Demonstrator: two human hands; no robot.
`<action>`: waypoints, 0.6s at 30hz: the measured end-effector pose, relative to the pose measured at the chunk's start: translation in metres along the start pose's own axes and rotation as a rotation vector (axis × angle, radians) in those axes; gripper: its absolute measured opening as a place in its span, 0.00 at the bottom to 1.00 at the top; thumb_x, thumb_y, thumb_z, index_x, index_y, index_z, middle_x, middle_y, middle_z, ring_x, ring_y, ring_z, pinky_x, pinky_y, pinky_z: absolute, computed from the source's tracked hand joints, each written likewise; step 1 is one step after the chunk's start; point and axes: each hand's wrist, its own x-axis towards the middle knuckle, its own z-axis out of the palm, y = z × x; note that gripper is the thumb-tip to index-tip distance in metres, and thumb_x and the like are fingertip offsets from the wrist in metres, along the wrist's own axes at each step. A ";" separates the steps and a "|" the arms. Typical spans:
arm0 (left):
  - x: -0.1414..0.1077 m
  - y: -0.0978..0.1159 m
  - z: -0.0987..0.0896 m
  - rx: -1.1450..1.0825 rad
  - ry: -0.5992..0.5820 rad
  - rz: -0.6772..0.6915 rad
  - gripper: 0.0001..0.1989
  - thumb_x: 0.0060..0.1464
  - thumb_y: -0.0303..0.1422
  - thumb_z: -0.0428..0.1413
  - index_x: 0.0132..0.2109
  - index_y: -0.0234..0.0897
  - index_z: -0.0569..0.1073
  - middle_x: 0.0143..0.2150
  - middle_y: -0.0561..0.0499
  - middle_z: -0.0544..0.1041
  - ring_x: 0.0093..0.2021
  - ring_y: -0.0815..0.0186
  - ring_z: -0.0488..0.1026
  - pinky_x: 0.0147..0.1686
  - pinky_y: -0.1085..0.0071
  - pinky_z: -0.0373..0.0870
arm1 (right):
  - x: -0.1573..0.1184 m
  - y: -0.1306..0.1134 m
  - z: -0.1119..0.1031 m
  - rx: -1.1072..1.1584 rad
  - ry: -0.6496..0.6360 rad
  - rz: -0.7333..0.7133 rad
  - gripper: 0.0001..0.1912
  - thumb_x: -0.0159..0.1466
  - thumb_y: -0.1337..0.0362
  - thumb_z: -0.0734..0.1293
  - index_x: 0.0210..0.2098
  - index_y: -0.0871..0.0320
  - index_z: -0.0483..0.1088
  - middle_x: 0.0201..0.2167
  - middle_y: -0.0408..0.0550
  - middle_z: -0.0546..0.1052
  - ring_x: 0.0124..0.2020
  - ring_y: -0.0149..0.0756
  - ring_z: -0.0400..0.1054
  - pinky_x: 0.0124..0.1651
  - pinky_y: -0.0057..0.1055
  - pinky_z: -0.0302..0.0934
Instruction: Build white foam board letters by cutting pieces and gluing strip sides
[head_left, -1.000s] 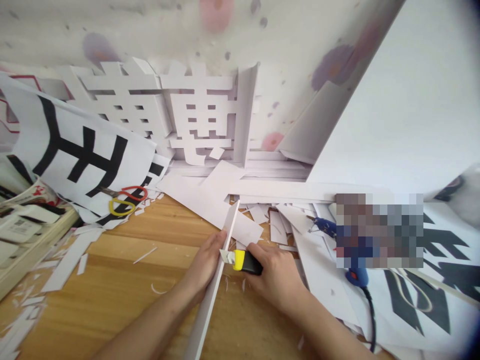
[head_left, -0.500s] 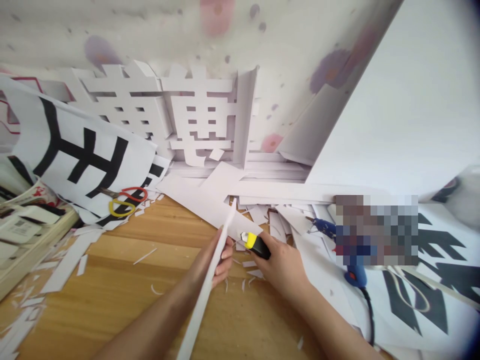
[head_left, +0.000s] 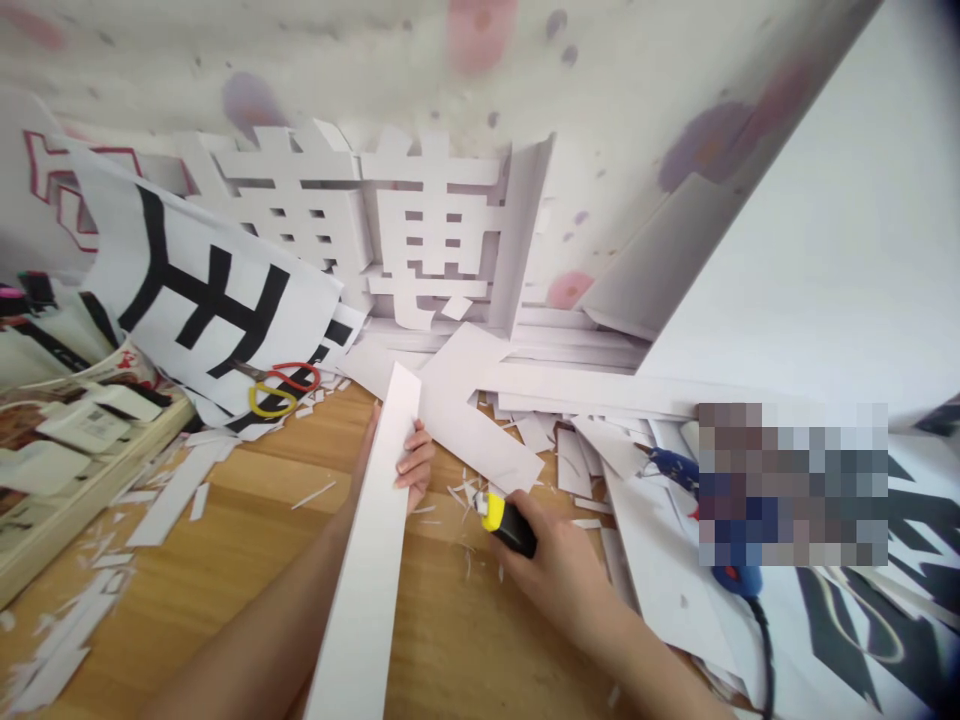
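A long white strip of board [head_left: 369,560] stands at a slant above the table, its broad face turned up toward me. Wrapped round its upper part is my left hand [head_left: 417,466], fingers showing on the right edge and the palm hidden behind. My right hand [head_left: 559,560] grips a black and yellow utility knife [head_left: 511,526], whose head points left, apart from the strip. Thin white shavings [head_left: 466,490] lie on the table near the knife. Beyond the hands, flat white board pieces [head_left: 487,445] overlap on the wood.
Scissors [head_left: 274,395] with red and yellow handles rest by a printed sheet [head_left: 217,290] on the left. Cut-out white characters [head_left: 435,220] lean against the wall. A blue glue gun [head_left: 739,575] lies right, partly blurred out. A power strip [head_left: 82,430] sits far left; a large white board [head_left: 810,220] stands right.
The strip has turned from edge-on to showing its broad face, and its top has shifted left with my left hand. My right hand with the knife is slightly lower. The view has swung left.
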 end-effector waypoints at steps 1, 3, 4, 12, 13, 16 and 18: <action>0.000 0.000 0.000 -0.026 -0.002 0.000 0.19 0.57 0.46 0.44 0.36 0.32 0.67 0.22 0.56 0.58 0.15 0.80 0.53 0.08 0.87 0.53 | -0.002 -0.003 0.001 0.022 -0.026 -0.012 0.05 0.56 0.66 0.62 0.33 0.55 0.66 0.25 0.43 0.75 0.25 0.35 0.68 0.26 0.25 0.49; -0.002 0.000 -0.001 -0.060 -0.008 0.007 0.22 0.56 0.48 0.44 0.38 0.31 0.67 0.23 0.55 0.59 0.16 0.80 0.54 0.09 0.86 0.55 | -0.005 -0.007 0.002 0.045 -0.052 -0.032 0.05 0.56 0.67 0.62 0.33 0.55 0.66 0.26 0.43 0.75 0.26 0.35 0.68 0.26 0.25 0.50; -0.002 0.001 -0.001 -0.065 -0.013 0.013 0.23 0.55 0.49 0.44 0.39 0.30 0.67 0.24 0.55 0.59 0.16 0.79 0.55 0.10 0.86 0.55 | -0.005 -0.008 0.003 0.042 -0.052 -0.037 0.05 0.56 0.67 0.62 0.34 0.55 0.66 0.26 0.43 0.75 0.27 0.35 0.68 0.27 0.25 0.50; -0.005 0.009 0.003 -0.020 -0.065 -0.005 0.26 0.53 0.49 0.46 0.46 0.30 0.67 0.28 0.51 0.63 0.22 0.75 0.58 0.13 0.83 0.58 | -0.001 0.002 0.009 -0.080 -0.001 0.041 0.05 0.56 0.66 0.61 0.34 0.56 0.64 0.24 0.45 0.74 0.25 0.37 0.68 0.25 0.26 0.47; -0.005 0.009 0.004 -0.010 -0.048 -0.014 0.27 0.53 0.49 0.46 0.48 0.29 0.66 0.28 0.51 0.63 0.22 0.75 0.59 0.15 0.82 0.59 | 0.000 0.003 0.010 -0.082 0.002 0.046 0.06 0.56 0.67 0.61 0.34 0.56 0.64 0.25 0.45 0.74 0.25 0.37 0.68 0.25 0.26 0.48; -0.006 0.008 0.009 0.022 -0.008 -0.028 0.28 0.56 0.47 0.44 0.54 0.27 0.63 0.31 0.48 0.67 0.24 0.74 0.62 0.20 0.80 0.64 | 0.001 0.005 0.010 -0.081 0.004 0.053 0.07 0.56 0.67 0.60 0.36 0.56 0.63 0.27 0.46 0.75 0.27 0.38 0.68 0.26 0.26 0.49; -0.007 0.007 0.011 0.043 -0.008 -0.024 0.28 0.57 0.45 0.44 0.55 0.26 0.62 0.33 0.47 0.68 0.26 0.73 0.64 0.23 0.78 0.67 | 0.001 0.006 0.010 -0.081 0.006 0.062 0.07 0.57 0.67 0.61 0.36 0.56 0.63 0.28 0.46 0.75 0.28 0.39 0.69 0.26 0.27 0.50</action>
